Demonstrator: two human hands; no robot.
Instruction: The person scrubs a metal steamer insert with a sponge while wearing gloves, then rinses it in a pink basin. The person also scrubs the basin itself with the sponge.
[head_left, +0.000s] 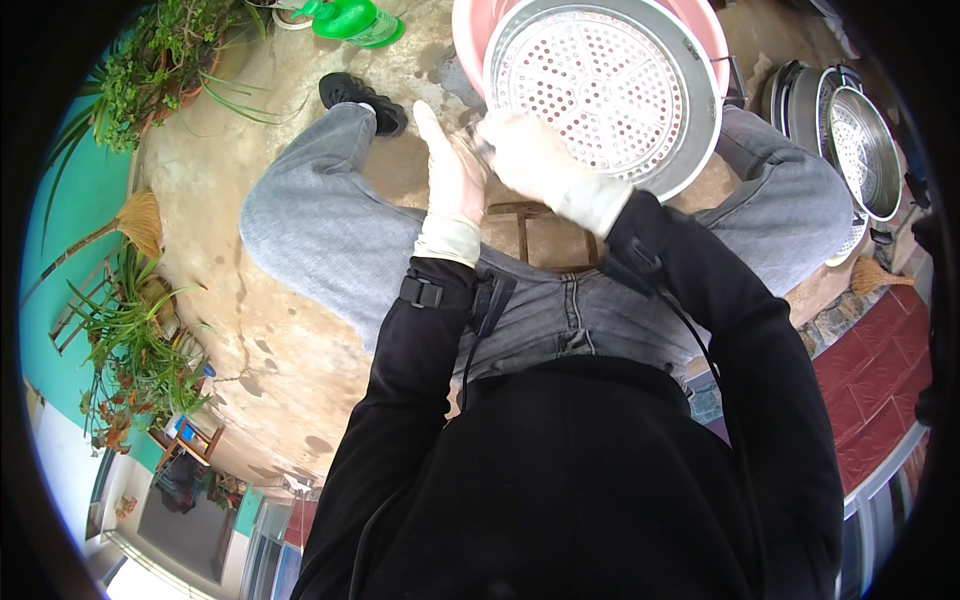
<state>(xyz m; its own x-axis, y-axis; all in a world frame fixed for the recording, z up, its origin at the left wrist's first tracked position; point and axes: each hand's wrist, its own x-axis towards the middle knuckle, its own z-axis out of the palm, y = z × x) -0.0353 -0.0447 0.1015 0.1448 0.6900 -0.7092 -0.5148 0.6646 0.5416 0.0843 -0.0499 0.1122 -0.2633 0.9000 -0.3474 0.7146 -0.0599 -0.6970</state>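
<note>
Both hands wear pale rubber gloves and meet in front of my knees. My right hand (534, 159) is closed around a small shiny thing (477, 142), perhaps a steel-wool scouring pad, mostly hidden by the fingers. Close against its left side is my left hand (455, 180), with one digit stretched out and apart; whether it also touches the pad is hard to see. Just beyond the right hand, a round metal steamer tier (592, 90) with a perforated bottom rests on a pink plastic basin (466, 37), tilted towards me.
A green pump bottle (358, 22) lies at the far left. More steamer tiers (862, 150) are stacked on the right, beside a small straw brush (879, 276). Potted plants (161, 82) and a straw broom (140, 225) line the left wall. A wooden frame (525, 217) is between my legs.
</note>
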